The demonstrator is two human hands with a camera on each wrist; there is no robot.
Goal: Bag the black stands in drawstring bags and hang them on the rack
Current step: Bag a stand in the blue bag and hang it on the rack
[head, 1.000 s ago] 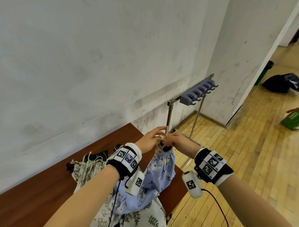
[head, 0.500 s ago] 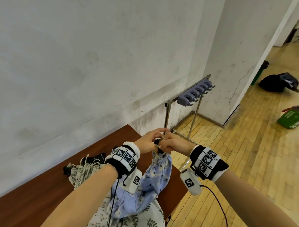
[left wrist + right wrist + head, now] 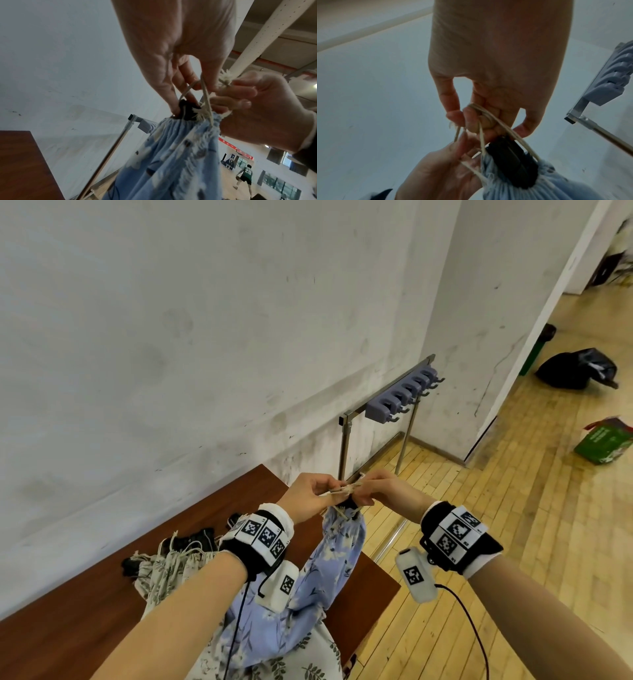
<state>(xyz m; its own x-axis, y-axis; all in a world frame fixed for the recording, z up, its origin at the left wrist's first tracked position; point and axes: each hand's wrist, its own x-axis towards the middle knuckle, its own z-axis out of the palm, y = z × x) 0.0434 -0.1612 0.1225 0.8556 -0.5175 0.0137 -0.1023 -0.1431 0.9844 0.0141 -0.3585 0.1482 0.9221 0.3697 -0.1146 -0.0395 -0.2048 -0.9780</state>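
Note:
A blue floral drawstring bag [image 3: 329, 570] hangs from both hands over the table's right end. Its mouth is gathered tight around a black stand [image 3: 510, 162], whose top pokes out [image 3: 187, 109]. My left hand [image 3: 327, 491] pinches the cream drawstring [image 3: 342, 491] at the bag's mouth. My right hand [image 3: 364, 491] has the drawstring looped round its curled fingers [image 3: 481, 116]. The two hands almost touch above the bag. The metal rack [image 3: 346, 446] with grey-blue hooks [image 3: 400, 398] stands just beyond the hands, by the wall.
On the brown table [image 3: 68, 628] lie a beige leaf-print drawstring bag [image 3: 171, 566] and more black stands [image 3: 191, 542]. Another leaf-print cloth [image 3: 291, 662] lies at the near edge. A black bag [image 3: 575, 371] and a green box [image 3: 603, 443] sit on the wooden floor at the right.
Both hands stay at the bag's mouth. They have drawn slightly apart, so a short stretch of drawstring now shows between them. The bag hangs as before.

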